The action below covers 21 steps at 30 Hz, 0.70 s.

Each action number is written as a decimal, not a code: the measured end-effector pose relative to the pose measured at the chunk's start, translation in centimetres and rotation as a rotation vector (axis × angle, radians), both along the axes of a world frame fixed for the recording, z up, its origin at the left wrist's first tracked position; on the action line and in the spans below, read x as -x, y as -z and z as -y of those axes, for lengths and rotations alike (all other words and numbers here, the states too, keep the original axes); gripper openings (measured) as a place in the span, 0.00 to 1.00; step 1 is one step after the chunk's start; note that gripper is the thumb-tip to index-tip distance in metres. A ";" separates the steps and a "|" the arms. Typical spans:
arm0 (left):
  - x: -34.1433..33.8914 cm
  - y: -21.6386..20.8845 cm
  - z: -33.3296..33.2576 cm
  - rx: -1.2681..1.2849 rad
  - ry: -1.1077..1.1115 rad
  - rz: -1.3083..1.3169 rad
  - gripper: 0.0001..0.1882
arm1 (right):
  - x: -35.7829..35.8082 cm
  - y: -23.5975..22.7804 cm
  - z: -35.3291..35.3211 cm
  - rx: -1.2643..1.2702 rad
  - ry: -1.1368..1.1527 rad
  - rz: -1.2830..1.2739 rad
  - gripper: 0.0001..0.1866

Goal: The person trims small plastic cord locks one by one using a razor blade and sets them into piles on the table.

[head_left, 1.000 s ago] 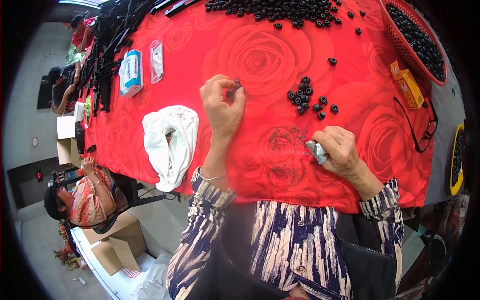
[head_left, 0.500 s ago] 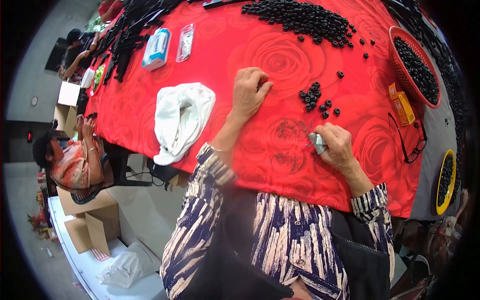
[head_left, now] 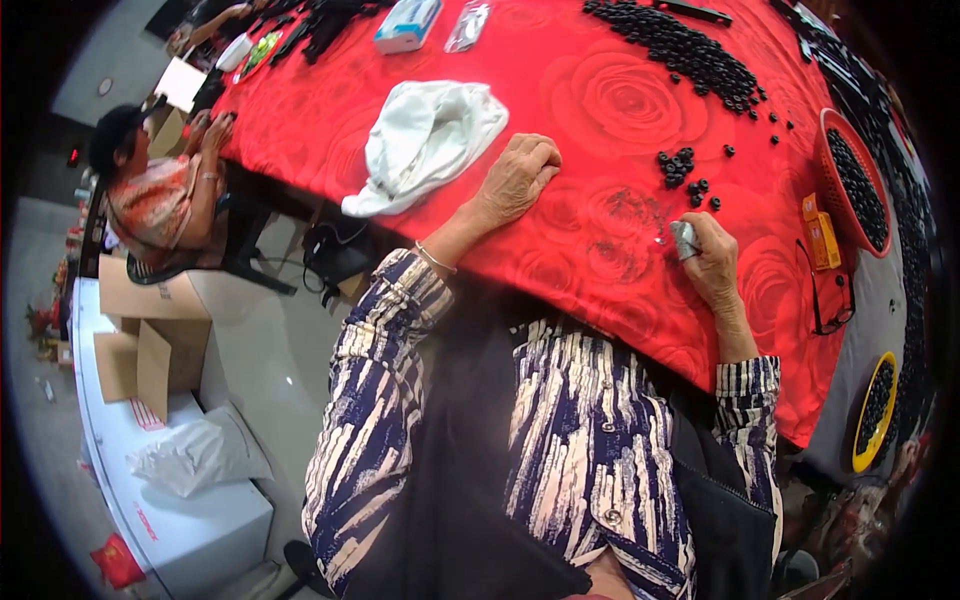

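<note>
My left hand [head_left: 520, 180] rests on the red rose-patterned tablecloth [head_left: 610, 95], its fingers curled with nothing seen in them. Just beyond it lies a crumpled white cloth [head_left: 435, 140]. In my right hand [head_left: 713, 262] is a small silvery-grey wad [head_left: 686, 240], pinched by the fingers and pressed near the table; its material is unclear. Left of that wad, dark crumbs [head_left: 632, 212] are scattered over the tablecloth. A small group of black ring-shaped beads [head_left: 676, 166] sits beyond my right hand, with a few single ones beside it.
A large heap of black beads [head_left: 690, 55] lies farther back. On the right are a red basket of beads [head_left: 838, 150], an orange box [head_left: 821, 238], eyeglasses [head_left: 828, 305] and a yellow tray [head_left: 866, 450]. A blue-white pack [head_left: 408, 26] stands back left. Another person [head_left: 165, 190] sits at the left edge.
The view has turned, shifting the whole scene. My left hand has drawn back toward the near edge, closer to the white cloth. My right hand still holds the grey wad, slightly farther from the crumbs.
</note>
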<state>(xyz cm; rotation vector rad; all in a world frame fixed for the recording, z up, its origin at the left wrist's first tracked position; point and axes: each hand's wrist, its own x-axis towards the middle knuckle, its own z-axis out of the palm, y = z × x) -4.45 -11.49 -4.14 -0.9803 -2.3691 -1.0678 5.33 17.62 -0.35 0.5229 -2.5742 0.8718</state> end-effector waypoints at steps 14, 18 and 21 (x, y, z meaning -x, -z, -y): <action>-3.7 1.2 5.9 0.031 0.029 -0.176 0.07 | 0.5 1.6 -1.4 -0.055 0.052 -0.039 0.08; -4.7 1.4 7.8 0.082 -0.011 -0.232 0.08 | 0.7 1.8 -1.1 -0.031 0.022 -0.101 0.06; -6.0 1.6 10.0 0.158 -0.045 -0.286 0.10 | 0.3 1.3 -1.1 -0.055 0.039 -0.055 0.07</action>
